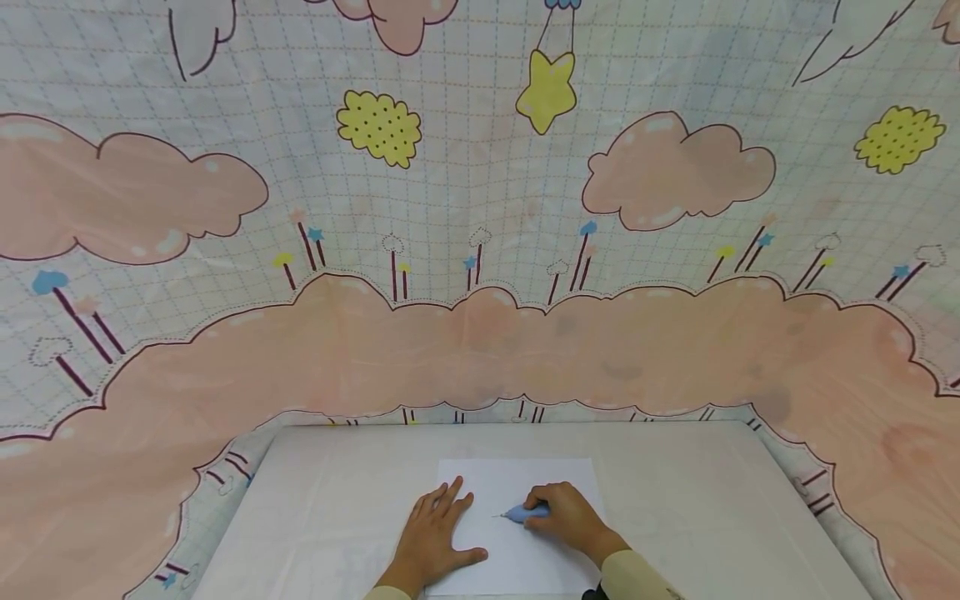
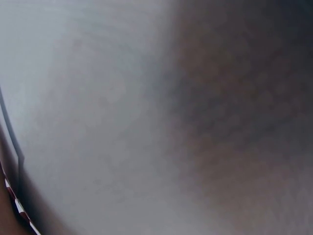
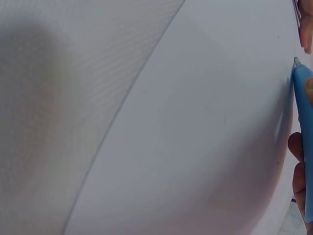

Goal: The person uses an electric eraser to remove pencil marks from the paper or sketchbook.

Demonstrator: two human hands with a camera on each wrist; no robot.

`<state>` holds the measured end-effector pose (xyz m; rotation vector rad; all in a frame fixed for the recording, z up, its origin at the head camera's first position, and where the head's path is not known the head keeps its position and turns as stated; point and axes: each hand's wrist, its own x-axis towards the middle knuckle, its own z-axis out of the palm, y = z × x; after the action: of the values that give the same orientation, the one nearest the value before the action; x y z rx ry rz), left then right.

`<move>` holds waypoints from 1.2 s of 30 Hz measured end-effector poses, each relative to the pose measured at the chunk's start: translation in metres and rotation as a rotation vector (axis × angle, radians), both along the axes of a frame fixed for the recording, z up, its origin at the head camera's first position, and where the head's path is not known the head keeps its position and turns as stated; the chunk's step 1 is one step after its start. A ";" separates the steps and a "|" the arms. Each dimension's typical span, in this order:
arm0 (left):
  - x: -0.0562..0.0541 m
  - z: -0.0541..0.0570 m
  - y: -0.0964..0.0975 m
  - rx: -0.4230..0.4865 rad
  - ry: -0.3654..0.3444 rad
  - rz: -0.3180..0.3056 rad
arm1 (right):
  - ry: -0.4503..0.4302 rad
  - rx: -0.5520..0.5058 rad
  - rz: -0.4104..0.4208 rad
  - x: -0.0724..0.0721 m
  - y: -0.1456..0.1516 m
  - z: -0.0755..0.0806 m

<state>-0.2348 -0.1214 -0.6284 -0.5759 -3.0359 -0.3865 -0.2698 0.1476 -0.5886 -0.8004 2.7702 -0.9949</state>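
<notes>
A sheet of white paper (image 1: 517, 567) lies on the table. My left hand (image 1: 431, 537) rests on its left side with fingers and thumb spread. My right hand (image 1: 570, 517) grips a thick blue pen-like tool (image 1: 517, 513) whose thin tip points left and meets the paper near its middle. A faint short line shows by the tip. In the right wrist view, the blue tool (image 3: 305, 127) stands at the right edge with a pale, narrow tip, and curled fingertips (image 3: 298, 178) sit against it. The left wrist view is too blurred to make out the hand.
The table (image 1: 315, 483) has a plain whitish cover. Behind and around it hangs a cloth (image 1: 465, 358) printed with pink clouds and stars. A small black object (image 1: 592, 594) shows under the right wrist at the bottom edge.
</notes>
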 end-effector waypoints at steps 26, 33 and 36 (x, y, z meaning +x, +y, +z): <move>-0.002 0.003 0.001 -0.022 -0.042 0.012 | 0.025 0.002 -0.006 -0.001 0.001 -0.003; -0.001 0.001 0.000 -0.013 -0.029 0.009 | 0.048 0.004 -0.005 -0.001 0.006 -0.004; -0.001 0.000 0.000 -0.010 -0.019 0.009 | 0.044 -0.002 -0.005 -0.001 0.008 -0.003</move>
<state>-0.2359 -0.1219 -0.6286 -0.5625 -3.0593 -0.3787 -0.2708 0.1552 -0.5915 -0.8264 2.8100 -0.9930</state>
